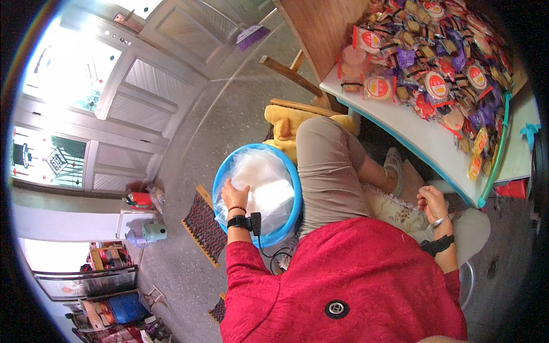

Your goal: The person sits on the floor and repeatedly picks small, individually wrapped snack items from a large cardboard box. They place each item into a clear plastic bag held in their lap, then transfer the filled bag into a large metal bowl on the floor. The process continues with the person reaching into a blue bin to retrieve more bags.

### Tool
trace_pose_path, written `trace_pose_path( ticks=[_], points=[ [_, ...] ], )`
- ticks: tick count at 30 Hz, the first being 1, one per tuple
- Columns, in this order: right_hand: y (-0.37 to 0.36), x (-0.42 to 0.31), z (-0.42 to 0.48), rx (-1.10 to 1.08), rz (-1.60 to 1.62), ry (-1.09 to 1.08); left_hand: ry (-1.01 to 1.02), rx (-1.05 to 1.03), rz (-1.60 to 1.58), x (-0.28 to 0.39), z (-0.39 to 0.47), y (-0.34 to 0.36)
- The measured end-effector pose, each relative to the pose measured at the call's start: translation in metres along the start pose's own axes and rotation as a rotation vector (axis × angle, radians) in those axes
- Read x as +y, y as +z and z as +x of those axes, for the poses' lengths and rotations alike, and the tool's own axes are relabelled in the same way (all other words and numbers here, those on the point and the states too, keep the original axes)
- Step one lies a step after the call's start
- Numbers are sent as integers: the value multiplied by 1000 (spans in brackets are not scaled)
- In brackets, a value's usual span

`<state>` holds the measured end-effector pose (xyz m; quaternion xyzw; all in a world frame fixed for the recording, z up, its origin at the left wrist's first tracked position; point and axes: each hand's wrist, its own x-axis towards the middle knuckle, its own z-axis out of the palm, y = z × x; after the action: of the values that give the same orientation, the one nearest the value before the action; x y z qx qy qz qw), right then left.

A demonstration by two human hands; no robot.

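My left hand (235, 196) is over the left part of a round blue plastic basin (296, 188), its thumb apart from the fingers. Thin clear plastic bags (270, 193) fill the basin, and the fingers are at or just above them; contact is hard to make out. Nothing shows in that hand's grasp. My right hand (432, 203) hangs over my lap near the front edge of a white tabletop (386, 122), fingers curled in. No object can be seen in it. On the table lies a large heap of individually wrapped snacks (429, 64).
A green tube (497, 158) edges the heap on the right. Yellow cloth (287, 122) covers a wooden-framed seat beside the basin. A woven folding stool (206, 227) stands left of it. A broom (252, 36) leans by the panelled doors (141, 94). A cable hangs from my left wrist strap.
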<state>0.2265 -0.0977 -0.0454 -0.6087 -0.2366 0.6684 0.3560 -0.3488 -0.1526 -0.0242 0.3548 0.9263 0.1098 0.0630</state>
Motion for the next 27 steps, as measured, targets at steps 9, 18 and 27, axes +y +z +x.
trace_pose_path(
  ticks=[9,18,27],
  points=[
    [-2,4,3,-7,-22,-9,495,-656,-7,31,-37,-38],
    [-1,1,0,-16,-28,1,566,-503,117,29,-54,-27],
    [0,0,0,-10,-34,-2,372,-321,332,29,-42,-35]
  ],
)
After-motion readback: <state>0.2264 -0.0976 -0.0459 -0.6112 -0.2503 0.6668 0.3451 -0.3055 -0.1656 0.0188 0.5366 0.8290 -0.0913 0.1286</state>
